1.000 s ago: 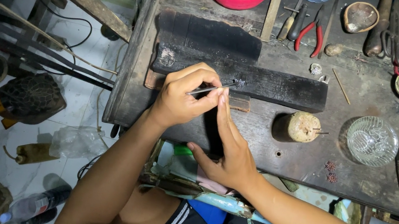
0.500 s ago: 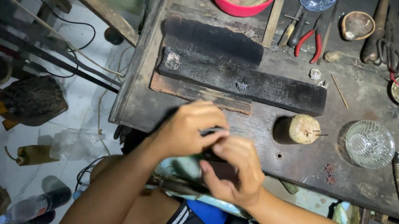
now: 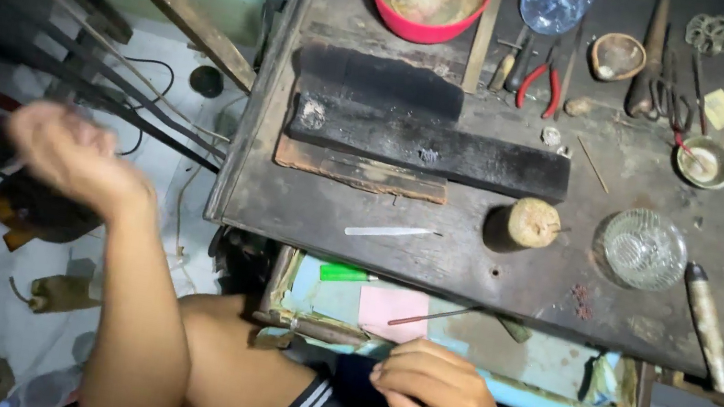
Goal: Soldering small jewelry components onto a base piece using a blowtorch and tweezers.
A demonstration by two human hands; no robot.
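Dark, scarred wood makes up the tabletop (image 3: 433, 244), which fills the centre and right of the frame above a pale floor strewn with cables at the left.

At the left of the frame the left hand (image 3: 69, 155) is seen raised over the floor, well clear of the tabletop edge; it is smeared by motion, so whether it is closed or holds anything cannot be told.

Near the front edge, at centre, a thin pale metal strip (image 3: 391, 232) lies flat on bare wood, touched by neither hand. It is judged light, stiff along its length yet easily bent, and awkward to lift because it lies so flat; it would best be taken by pinching one end or by sliding it to the edge. Above it a long charred block (image 3: 429, 149) is set across the tabletop, and just right of the strip a stubby wooden peg (image 3: 528, 225) is seen.

Below the edge an open drawer (image 3: 457, 340) with pale blue lining holds a green tube (image 3: 346, 275) and a pink paper (image 3: 394, 307). At lower centre the right hand (image 3: 437, 400) rests over the lap, fingers curled together against the thumb as if something small were pinched; what it is cannot be made out. The strip lies above this hand and well right of the other.

Farther right, a ribbed glass dish (image 3: 643, 248) and red-handled pliers (image 3: 536, 81) are seen.
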